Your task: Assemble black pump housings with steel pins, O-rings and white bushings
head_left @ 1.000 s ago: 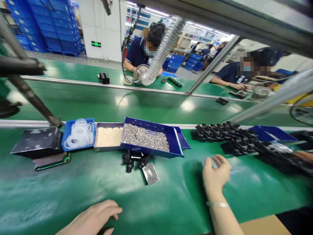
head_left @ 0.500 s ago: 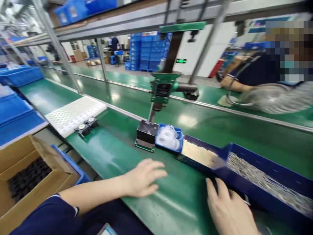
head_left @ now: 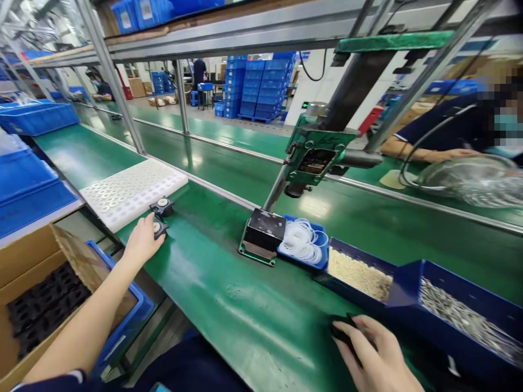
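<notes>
My left hand [head_left: 143, 239] is closed around the nearer of two small black parts with pale round centres, beside the white perforated board. The farther black part [head_left: 162, 206] touches the board's edge. At the lower right, my right hand [head_left: 376, 348] grips a dark black piece [head_left: 347, 333] just in front of the blue bins. The white board [head_left: 134, 190] lies on the green work surface [head_left: 212, 294] and bears rows of small rings. A press with a black block base [head_left: 265, 231] stands mid-surface.
Right of the press are a tray of white rings [head_left: 302, 242], a bin of beige pieces [head_left: 359, 272] and a bin of metal parts [head_left: 466, 310]. A cardboard box [head_left: 24, 256] holds black parts at left. A person's arm [head_left: 425, 128] rests across the line.
My left hand has moved left from the middle of the surface and taken hold of the nearer black part. The dark piece in my right hand now shows more. The view has shifted.
</notes>
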Tool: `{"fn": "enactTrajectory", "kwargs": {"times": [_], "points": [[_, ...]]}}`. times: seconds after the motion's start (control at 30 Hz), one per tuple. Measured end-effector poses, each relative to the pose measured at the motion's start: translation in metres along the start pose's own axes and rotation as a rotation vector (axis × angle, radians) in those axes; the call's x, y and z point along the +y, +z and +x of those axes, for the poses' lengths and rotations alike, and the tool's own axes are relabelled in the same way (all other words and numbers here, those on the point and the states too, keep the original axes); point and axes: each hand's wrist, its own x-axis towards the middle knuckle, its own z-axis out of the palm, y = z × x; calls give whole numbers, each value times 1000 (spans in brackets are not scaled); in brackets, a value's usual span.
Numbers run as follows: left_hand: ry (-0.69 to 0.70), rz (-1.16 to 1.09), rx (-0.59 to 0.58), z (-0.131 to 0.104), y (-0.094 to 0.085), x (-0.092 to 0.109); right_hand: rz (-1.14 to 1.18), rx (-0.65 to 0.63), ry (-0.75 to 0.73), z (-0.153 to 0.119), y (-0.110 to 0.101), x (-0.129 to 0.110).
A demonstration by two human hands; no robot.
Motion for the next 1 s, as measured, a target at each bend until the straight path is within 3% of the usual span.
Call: {"fn": "enactTrajectory", "kwargs": {"times": [0.07,0.17,0.2,0.27,0.37,0.47,0.6,0.8,0.87,1.0], "points": [[83,17,-51,-26,7,22,327,61,371,12,-1,-14],[353,39,-178,-62,14,65,1051,91,959,33,-2,-34],[439,35,-222,-72,15,81,1257,88,1100,39,0,-40],[590,29,-316,-86,16,111,1524,106,1234,50,3,-51],[746,19,-448,-98,18,147,1748,125,1234,60,10,-62],[836,7,-544,-105,19,166,1874,147,1240,64,14,-64],[921,-44,-687,-105,17,164,1976,128,1296,69,14,-56],[1018,-203,-954,-87,23,149,1911,167,1530,82,20,-49],[1016,-285,-967,-83,33,152,1882,145,1490,87,24,-47],[896,-522,-904,-87,59,161,1787,62,1249,103,23,-41]]}}
